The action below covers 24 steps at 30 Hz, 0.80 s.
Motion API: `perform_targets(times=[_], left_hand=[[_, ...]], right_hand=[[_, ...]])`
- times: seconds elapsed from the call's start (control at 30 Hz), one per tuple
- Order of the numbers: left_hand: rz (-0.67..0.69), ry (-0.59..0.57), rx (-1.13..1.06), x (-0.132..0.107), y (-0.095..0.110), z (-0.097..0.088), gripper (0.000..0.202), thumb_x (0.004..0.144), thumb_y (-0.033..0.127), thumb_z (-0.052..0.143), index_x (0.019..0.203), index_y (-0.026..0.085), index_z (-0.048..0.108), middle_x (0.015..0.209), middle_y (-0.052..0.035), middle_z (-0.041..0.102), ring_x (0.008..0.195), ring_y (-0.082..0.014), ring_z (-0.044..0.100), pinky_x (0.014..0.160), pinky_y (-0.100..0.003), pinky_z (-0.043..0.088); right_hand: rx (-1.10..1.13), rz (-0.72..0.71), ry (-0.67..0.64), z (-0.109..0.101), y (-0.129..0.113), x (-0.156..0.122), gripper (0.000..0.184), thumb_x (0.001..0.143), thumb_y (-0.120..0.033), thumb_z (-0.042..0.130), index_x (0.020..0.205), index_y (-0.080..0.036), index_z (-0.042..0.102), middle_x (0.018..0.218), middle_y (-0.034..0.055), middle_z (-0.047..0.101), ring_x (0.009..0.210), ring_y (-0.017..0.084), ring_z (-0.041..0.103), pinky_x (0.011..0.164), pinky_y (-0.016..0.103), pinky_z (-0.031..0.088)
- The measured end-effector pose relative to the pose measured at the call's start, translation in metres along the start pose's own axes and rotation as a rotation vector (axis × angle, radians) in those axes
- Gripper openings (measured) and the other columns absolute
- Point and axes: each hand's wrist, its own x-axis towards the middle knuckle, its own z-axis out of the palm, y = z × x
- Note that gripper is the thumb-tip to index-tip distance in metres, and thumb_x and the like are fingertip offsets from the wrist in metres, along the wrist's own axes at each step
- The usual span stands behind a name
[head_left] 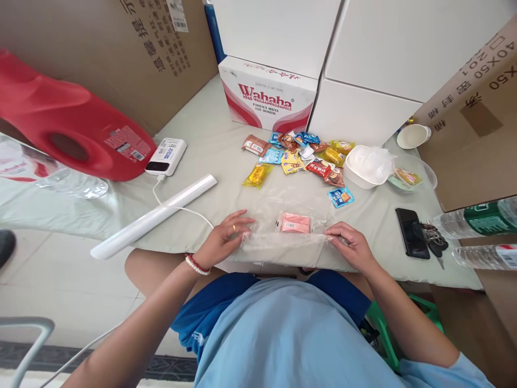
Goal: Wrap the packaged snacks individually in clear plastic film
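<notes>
A small pink packet (295, 222) lies on a sheet of clear plastic film (270, 242), near the table's front edge. My left hand (224, 237) pinches the near left corner of the film between thumb and fingers, its other fingers stretched out. At the opposite near corner, my right hand (350, 245) is closed on the film with thumb and forefinger. Between the two hands the film's near edge is raised in a folded strip. Its far part spreads over the cloth behind the pink packet.
Several snack packets (292, 161) are heaped beyond the film, beside a white bowl (362, 171). To the left are a shiny white roll (153, 216), a white power bank (166, 156) with its cable, and a red jug (76, 124). A phone (412, 233) and keys (435, 240) lie right.
</notes>
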Motion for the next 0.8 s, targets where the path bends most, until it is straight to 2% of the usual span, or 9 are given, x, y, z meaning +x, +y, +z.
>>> perform_targets(times=[0.1, 0.2, 0.33, 0.5, 0.57, 0.63, 0.7, 0.77, 0.8], left_hand=[[-0.123, 0.145, -0.092, 0.022, -0.006, 0.002, 0.042, 0.101, 0.055, 0.047, 0.100, 0.022, 0.071, 0.122, -0.0115, 0.075, 0.138, -0.0273, 0.057, 0.118, -0.047, 0.046], [-0.237, 0.225, -0.006, 0.047, -0.011, 0.011, 0.037, 0.098, 0.050, 0.047, 0.084, 0.022, 0.066, 0.108, -0.0108, 0.076, 0.129, -0.0278, 0.062, 0.113, -0.045, 0.048], [-0.333, 0.321, 0.208, 0.070, -0.015, 0.026, 0.025, 0.091, 0.040, 0.054, 0.078, 0.022, 0.064, 0.103, -0.0121, 0.070, 0.122, -0.0318, 0.060, 0.111, -0.049, 0.046], [-0.371, 0.576, 0.293, 0.065, -0.007, 0.022, 0.021, 0.086, 0.032, 0.059, 0.097, 0.018, 0.070, 0.111, -0.0142, 0.062, 0.112, -0.0320, 0.058, 0.106, -0.051, 0.046], [-0.310, 0.775, 0.372, 0.053, 0.009, 0.018, 0.018, 0.089, 0.025, 0.056, 0.099, 0.017, 0.069, 0.107, -0.0135, 0.061, 0.109, -0.0307, 0.057, 0.103, -0.050, 0.045], [-0.157, 0.910, 0.452, 0.041, 0.031, 0.021, 0.017, 0.090, 0.017, 0.053, 0.097, 0.019, 0.069, 0.100, -0.0116, 0.061, 0.104, -0.0284, 0.058, 0.097, -0.047, 0.045], [0.081, 0.810, 0.464, 0.031, 0.055, 0.032, 0.018, 0.091, 0.012, 0.054, 0.094, 0.021, 0.069, 0.094, -0.0082, 0.065, 0.096, -0.0248, 0.059, 0.090, -0.042, 0.045], [0.260, 0.573, 0.483, 0.029, 0.073, 0.049, 0.021, 0.092, 0.011, 0.055, 0.099, 0.024, 0.070, 0.096, -0.0060, 0.070, 0.095, -0.0234, 0.060, 0.084, -0.039, 0.043], [0.278, 0.473, 0.510, 0.032, 0.078, 0.059, 0.023, 0.093, 0.012, 0.055, 0.104, 0.025, 0.071, 0.100, -0.0057, 0.073, 0.096, -0.0236, 0.060, 0.081, -0.040, 0.041]], right_hand=[[0.014, 0.051, 0.040, -0.003, 0.008, 0.013, 0.027, 0.096, -0.049, 0.062, 0.101, -0.027, 0.076, 0.094, 0.0062, 0.072, 0.088, 0.023, 0.069, 0.079, 0.037, 0.056], [-0.012, 0.148, 0.088, -0.001, 0.020, 0.024, 0.029, 0.095, -0.049, 0.060, 0.100, -0.024, 0.074, 0.095, 0.0058, 0.075, 0.083, 0.022, 0.068, 0.074, 0.034, 0.054], [-0.328, 0.215, 0.082, 0.004, 0.033, 0.029, 0.023, 0.095, -0.036, 0.056, 0.102, -0.022, 0.073, 0.094, 0.0050, 0.075, 0.082, 0.021, 0.067, 0.075, 0.032, 0.050], [-0.632, 0.225, 0.040, 0.003, 0.029, 0.029, 0.030, 0.097, -0.029, 0.056, 0.122, -0.021, 0.070, 0.107, 0.0074, 0.072, 0.087, 0.021, 0.067, 0.073, 0.031, 0.048], [-0.644, 0.143, 0.097, -0.001, 0.023, 0.036, 0.031, 0.099, -0.031, 0.055, 0.123, -0.019, 0.069, 0.109, 0.0093, 0.071, 0.094, 0.024, 0.066, 0.081, 0.034, 0.050], [-0.661, 0.037, 0.135, -0.003, 0.018, 0.050, 0.032, 0.100, -0.032, 0.053, 0.123, -0.016, 0.069, 0.111, 0.0122, 0.070, 0.104, 0.028, 0.063, 0.093, 0.039, 0.049], [-0.687, -0.046, 0.114, 0.000, 0.013, 0.071, 0.035, 0.100, -0.030, 0.052, 0.126, -0.014, 0.068, 0.119, 0.0151, 0.069, 0.114, 0.031, 0.058, 0.103, 0.043, 0.046], [-0.707, -0.082, 0.035, 0.009, 0.009, 0.095, 0.042, 0.099, -0.027, 0.053, 0.138, -0.012, 0.062, 0.133, 0.0171, 0.064, 0.123, 0.032, 0.054, 0.110, 0.044, 0.042], [-0.716, -0.078, -0.021, 0.015, 0.007, 0.108, 0.049, 0.097, -0.025, 0.055, 0.144, -0.011, 0.057, 0.139, 0.0179, 0.062, 0.127, 0.033, 0.052, 0.112, 0.044, 0.040]])
